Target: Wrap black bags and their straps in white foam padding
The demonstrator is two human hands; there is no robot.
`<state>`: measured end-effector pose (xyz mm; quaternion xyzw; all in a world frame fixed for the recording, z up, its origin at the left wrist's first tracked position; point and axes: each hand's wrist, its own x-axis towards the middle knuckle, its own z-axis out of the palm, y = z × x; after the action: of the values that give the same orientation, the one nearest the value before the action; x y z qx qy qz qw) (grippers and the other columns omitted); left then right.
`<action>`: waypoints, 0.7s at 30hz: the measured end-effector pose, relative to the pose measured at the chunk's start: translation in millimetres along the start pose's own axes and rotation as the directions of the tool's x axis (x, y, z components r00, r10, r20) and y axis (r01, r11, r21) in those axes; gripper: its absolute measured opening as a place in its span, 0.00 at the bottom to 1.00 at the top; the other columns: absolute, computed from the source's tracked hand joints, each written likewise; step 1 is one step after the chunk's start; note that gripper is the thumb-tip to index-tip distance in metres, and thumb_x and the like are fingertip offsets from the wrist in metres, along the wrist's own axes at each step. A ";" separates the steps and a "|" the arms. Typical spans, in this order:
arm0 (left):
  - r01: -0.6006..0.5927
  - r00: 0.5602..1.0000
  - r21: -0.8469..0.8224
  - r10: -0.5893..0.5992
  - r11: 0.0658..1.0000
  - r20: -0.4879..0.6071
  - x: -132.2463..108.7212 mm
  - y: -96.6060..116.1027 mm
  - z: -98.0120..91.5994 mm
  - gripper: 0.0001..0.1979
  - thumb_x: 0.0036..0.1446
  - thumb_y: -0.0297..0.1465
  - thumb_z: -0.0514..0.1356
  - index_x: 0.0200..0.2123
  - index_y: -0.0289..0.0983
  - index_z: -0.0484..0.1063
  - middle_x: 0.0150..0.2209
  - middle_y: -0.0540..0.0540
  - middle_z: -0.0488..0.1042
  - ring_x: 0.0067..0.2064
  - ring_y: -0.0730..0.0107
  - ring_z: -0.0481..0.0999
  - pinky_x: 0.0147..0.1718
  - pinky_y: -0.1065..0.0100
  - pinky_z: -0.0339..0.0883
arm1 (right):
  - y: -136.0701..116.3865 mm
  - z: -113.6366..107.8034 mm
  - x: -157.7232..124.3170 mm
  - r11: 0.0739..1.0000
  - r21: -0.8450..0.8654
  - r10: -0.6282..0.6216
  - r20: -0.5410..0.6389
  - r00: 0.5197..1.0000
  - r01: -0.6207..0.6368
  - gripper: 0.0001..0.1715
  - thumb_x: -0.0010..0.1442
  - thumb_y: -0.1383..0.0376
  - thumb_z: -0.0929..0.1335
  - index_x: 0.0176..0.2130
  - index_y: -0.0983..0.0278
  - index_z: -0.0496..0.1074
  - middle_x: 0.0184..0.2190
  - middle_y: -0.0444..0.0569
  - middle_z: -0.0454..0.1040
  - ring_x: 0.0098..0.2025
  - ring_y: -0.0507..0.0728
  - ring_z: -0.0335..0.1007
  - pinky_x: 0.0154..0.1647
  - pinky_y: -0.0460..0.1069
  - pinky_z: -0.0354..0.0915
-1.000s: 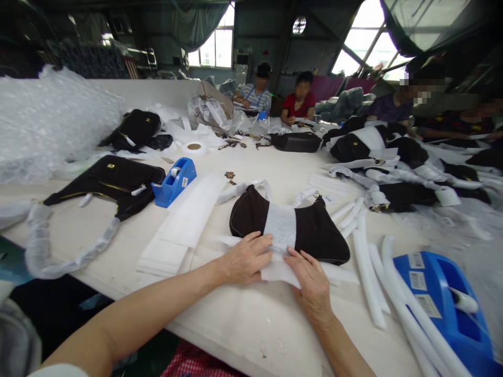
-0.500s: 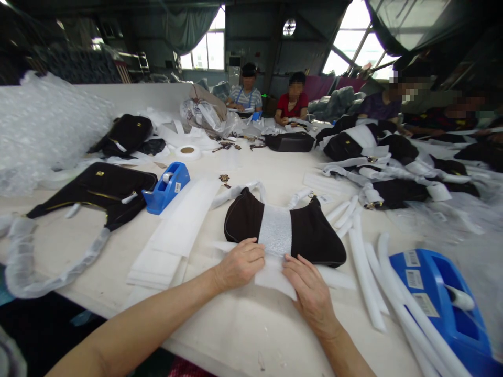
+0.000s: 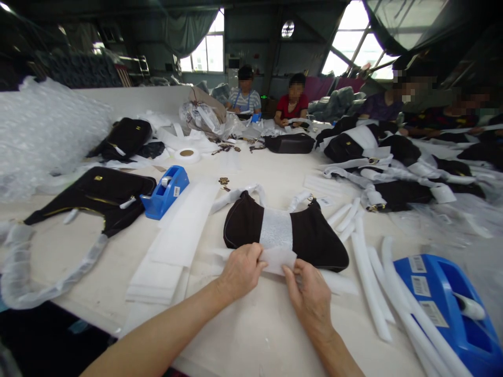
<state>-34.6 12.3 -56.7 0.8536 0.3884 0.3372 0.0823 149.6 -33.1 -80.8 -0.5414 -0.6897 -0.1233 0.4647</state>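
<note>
In front of me a black handbag (image 3: 319,235) lies on the table, its handle wrapped in white foam. A pale band of foam wrap (image 3: 276,228) crosses the bag's middle. At the bag's near edge, a loose end of white foam sheet (image 3: 278,259) is folded upward. My left hand (image 3: 242,269) pinches this sheet at its left side, and my right hand (image 3: 309,290) pinches its right corner between thumb and fingers. More white sheet lies flat under the bag, showing on both sides.
Left of the bag are stacked foam strips (image 3: 176,235), a blue tape dispenser (image 3: 165,191) and another black bag (image 3: 113,191). To the right lie white foam tubes (image 3: 367,277) and a larger blue dispenser (image 3: 444,309). Wrapped bags pile up at back right; several people sit across the table.
The loose foam end, lying flat toward me before, is now lifted and folded up against the bag's near edge. Both hands have closed from flat fingers into pinches on it.
</note>
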 end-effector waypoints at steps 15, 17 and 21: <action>0.050 0.999 0.095 -0.048 0.994 -0.023 17.7 5.7 -2.0 0.06 0.61 0.24 0.52 0.41 0.38 0.62 0.30 0.51 0.70 0.31 0.68 0.72 0.31 0.68 0.67 | -6.1 7.1 5.5 0.993 -0.094 0.074 -0.005 0.997 -0.074 0.10 0.66 0.62 0.63 0.45 0.63 0.69 0.23 0.44 0.72 0.27 0.56 0.69 0.31 0.49 0.61; 0.007 1.000 0.160 -0.003 0.987 -0.026 16.2 6.2 -1.1 0.03 0.63 0.25 0.52 0.37 0.38 0.64 0.30 0.50 0.69 0.32 0.69 0.71 0.31 0.69 0.65 | -6.1 7.2 7.2 0.991 -0.135 0.001 0.035 0.999 0.004 0.08 0.65 0.66 0.63 0.42 0.62 0.71 0.25 0.45 0.73 0.28 0.56 0.68 0.33 0.50 0.60; -0.055 0.998 0.300 0.061 0.952 -0.010 15.0 6.4 -0.5 0.10 0.64 0.25 0.51 0.29 0.38 0.65 0.29 0.49 0.64 0.31 0.69 0.65 0.28 0.69 0.62 | -5.4 8.1 9.0 0.982 -0.179 -0.044 0.078 0.996 0.057 0.08 0.65 0.68 0.63 0.42 0.62 0.71 0.27 0.47 0.73 0.30 0.57 0.66 0.34 0.52 0.60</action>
<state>-23.9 18.7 -46.0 0.8639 0.4105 0.2850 -0.0619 141.0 -24.1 -76.4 -0.5680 -0.7059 -0.1770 0.3845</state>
